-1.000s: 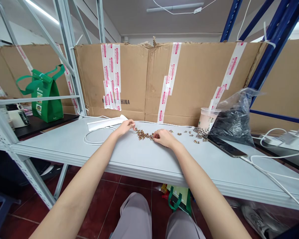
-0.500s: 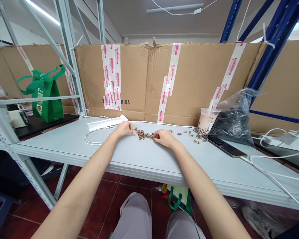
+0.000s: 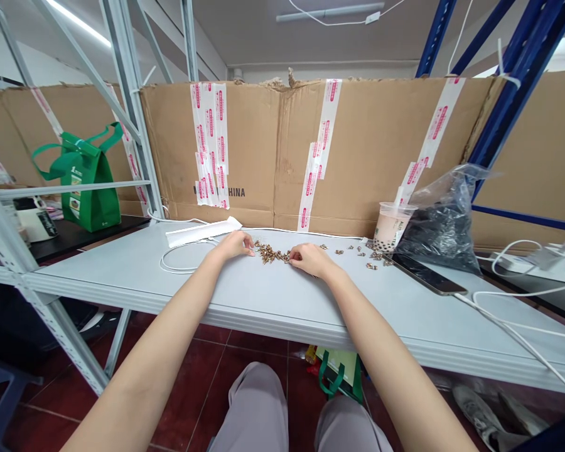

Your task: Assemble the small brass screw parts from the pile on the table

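Small brass fasteners point(image 3: 269, 253) lie heaped on the counter point(image 3: 122, 276) between the left hand point(image 3: 233, 245) and right hand point(image 3: 312, 260). Left hand lies half-curled, fingertips at heap's left edge; right hand curled, fingertips at its right end. Any hold: cannot tell. More fasteners scattered beyond right hand.

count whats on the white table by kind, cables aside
plastic cup of milk tea: 1
smartphone: 1
clear plastic bag: 1
white paper packet: 1
small brass parts: too many to count, not in total
total: 4
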A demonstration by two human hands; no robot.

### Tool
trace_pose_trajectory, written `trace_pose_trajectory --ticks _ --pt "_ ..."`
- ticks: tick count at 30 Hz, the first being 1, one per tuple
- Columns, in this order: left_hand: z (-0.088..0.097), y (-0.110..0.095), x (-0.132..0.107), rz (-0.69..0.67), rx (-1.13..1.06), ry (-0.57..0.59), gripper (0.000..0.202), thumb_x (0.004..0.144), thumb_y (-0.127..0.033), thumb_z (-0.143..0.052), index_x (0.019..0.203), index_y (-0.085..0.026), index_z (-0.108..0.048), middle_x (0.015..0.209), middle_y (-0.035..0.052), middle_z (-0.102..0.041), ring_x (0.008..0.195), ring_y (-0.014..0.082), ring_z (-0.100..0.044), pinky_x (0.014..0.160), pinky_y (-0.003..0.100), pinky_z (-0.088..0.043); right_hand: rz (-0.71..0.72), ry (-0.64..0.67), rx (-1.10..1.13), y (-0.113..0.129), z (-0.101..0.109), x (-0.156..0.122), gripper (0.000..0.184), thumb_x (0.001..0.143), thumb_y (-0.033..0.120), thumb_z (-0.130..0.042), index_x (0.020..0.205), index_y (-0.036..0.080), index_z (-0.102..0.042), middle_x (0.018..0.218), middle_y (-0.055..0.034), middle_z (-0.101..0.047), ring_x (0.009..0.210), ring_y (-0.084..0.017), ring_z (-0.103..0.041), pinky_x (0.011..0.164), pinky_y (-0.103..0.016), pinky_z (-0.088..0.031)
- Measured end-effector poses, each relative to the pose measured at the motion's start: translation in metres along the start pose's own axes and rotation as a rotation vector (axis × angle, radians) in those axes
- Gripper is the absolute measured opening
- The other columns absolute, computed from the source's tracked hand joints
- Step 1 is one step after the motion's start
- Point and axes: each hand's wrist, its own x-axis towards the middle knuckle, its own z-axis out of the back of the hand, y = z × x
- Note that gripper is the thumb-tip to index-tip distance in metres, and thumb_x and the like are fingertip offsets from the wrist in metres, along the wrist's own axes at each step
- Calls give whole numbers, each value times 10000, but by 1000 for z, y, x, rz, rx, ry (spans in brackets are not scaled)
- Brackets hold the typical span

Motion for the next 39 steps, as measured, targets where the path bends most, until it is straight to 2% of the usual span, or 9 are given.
trace_pose_trajectory --ticks 7,12,15,21,25,27,31,35,39 --pt "1 3 -2 25 55 -3 35 560 -232 -647 585 -210 -659 602 16 -623 610 173 -533 601 246 -354 -2 -8 18 -1 -2 0 158 739 256 -485 785 215 -630 795 -7 -645 693 -126 -540 595 -211 -337" --pt "3 -11 -6 24 242 13 113 642 -205 -559 651 -193 -671 707 36 -649 722 183 -562 669 241 -374 1 -42 68 -1 0 -1 139 728 262 -505 748 206 -631 767 -10 -642 671 -124 -537 582 -213 -334" --pt "3 -22 -8 19 256 -47 148 666 -220 -536 658 -179 -678 747 52 -659 741 187 -562 667 244 -379 4 -98 143 1 1 0 125 725 254 -517 750 198 -626 771 -13 -640 683 -120 -539 584 -209 -340" --pt "-8 -58 6 -6 -246 -277 239 701 -323 -529 733 -141 -682 732 49 -671 662 148 -568 643 233 -407 38 -213 462 1 -5 6 140 741 290 -527 762 175 -603 695 -8 -634 619 -106 -539 604 -215 -380" --pt "-23 -86 28 -23 -414 -173 197 654 -298 -573 693 -139 -682 692 44 -670 662 150 -589 635 229 -421 -45 -356 606 -13 -11 13 98 701 252 -563 720 161 -594 693 -18 -631 636 -117 -555 628 -233 -407" --pt "-32 -96 40 -4 -399 -187 164 633 -276 -587 672 -148 -683 679 41 -668 656 151 -593 633 233 -422 -115 -418 685 -20 -12 15 86 687 241 -569 688 156 -580 665 -17 -621 615 -119 -560 618 -239 -419" --pt "-49 -102 60 81 -468 -340 159 626 -275 -597 663 -141 -675 686 58 -668 650 151 -594 628 243 -434 -184 -503 859 -25 -10 15 89 680 239 -565 704 153 -562 627 -10 -605 564 -118 -572 587 -244 -443" --pt "-53 -101 56 99 -678 -280 207 626 -296 -598 684 -108 -664 668 70 -662 583 141 -577 574 243 -437 -171 -513 867 -20 -9 13 80 672 230 -572 697 155 -560 618 -12 -605 549 -122 -575 567 -247 -452" --pt "-47 -104 41 117 -754 -230 196 632 -280 -588 695 -111 -665 697 68 -666 605 135 -572 577 234 -424 -168 -498 832 -15 -7 12 56 664 205 -577 684 155 -564 641 -22 -621 559 -123 -578 561 -247 -455"
